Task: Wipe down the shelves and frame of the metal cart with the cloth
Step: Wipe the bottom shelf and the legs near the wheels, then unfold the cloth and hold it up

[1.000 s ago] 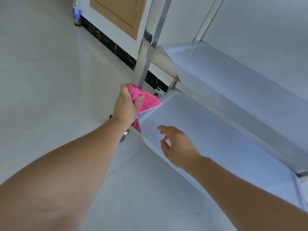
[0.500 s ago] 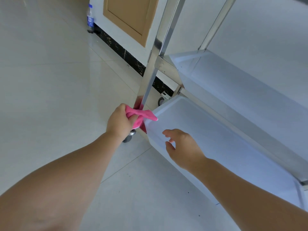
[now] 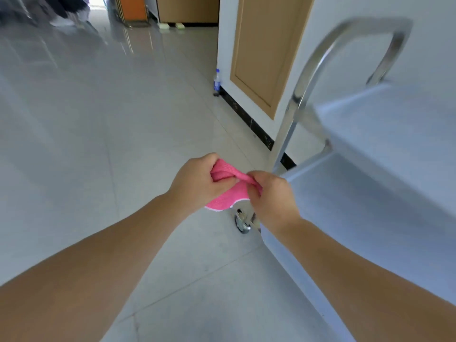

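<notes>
Your two bare forearms reach forward from the bottom edge of the view and meet near its middle, over a pale tiled floor (image 3: 103,124); both hands are closed on one pink cloth (image 3: 228,196). Your left hand (image 3: 197,182) is curled into a loose fist around the cloth's upper, bunched part, fingers folded in, thumb side toward the right hand; your right hand (image 3: 272,196) is likewise curled, its fingertips pinching a twisted fold of the cloth where the two hands nearly touch. A looser flap of the cloth hangs down between the hands, with a thin white edge along its bottom.

The cloth is held in the air just beside the near left corner of the metal cart (image 3: 370,193), apart from the metal; your right hand sits in front of the corner post (image 3: 287,134); whether it touches the post cannot be told. Below your right hand a caster wheel (image 3: 243,223) stands on the floor under that corner. The cart's lower shelf (image 3: 357,218) runs off to the right edge; an upper shelf (image 3: 394,124) lies above it; a curved handle bar (image 3: 345,28), blurred, arches over the top. A plastic bottle (image 3: 217,82) stands by the wall beside a tan door panel (image 3: 266,50).
</notes>
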`<state>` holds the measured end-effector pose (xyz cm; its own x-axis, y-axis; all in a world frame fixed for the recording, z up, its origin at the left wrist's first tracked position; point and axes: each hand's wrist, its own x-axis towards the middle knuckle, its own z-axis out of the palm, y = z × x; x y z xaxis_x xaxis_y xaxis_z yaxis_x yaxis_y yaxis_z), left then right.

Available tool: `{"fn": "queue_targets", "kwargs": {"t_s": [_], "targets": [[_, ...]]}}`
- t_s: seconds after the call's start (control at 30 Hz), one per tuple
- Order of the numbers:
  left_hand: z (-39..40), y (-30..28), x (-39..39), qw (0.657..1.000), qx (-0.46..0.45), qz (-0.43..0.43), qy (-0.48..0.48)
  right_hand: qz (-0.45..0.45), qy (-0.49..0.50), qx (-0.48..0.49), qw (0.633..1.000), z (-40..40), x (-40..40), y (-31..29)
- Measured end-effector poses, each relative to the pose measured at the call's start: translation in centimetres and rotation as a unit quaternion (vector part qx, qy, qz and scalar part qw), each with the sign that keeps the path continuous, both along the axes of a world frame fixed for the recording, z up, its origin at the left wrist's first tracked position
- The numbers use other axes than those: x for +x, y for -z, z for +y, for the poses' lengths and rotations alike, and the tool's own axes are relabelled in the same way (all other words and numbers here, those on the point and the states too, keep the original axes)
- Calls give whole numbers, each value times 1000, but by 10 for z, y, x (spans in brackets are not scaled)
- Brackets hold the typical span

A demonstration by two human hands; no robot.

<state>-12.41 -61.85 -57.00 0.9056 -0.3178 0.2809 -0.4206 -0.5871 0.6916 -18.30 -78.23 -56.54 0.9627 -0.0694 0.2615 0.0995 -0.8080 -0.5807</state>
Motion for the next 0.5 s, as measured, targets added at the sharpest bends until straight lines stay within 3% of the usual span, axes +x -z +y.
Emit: {"fn": "queue_targets", "kwargs": {"t_s": [0.3,0.5], "targets": [[-13,-338,-13,995,-29,25,92,18,36,71,997,-55,-32,-369],[-97,-486,-22,965,16,-2,262,58,49,-21,997,-133,-100,-539]]}}
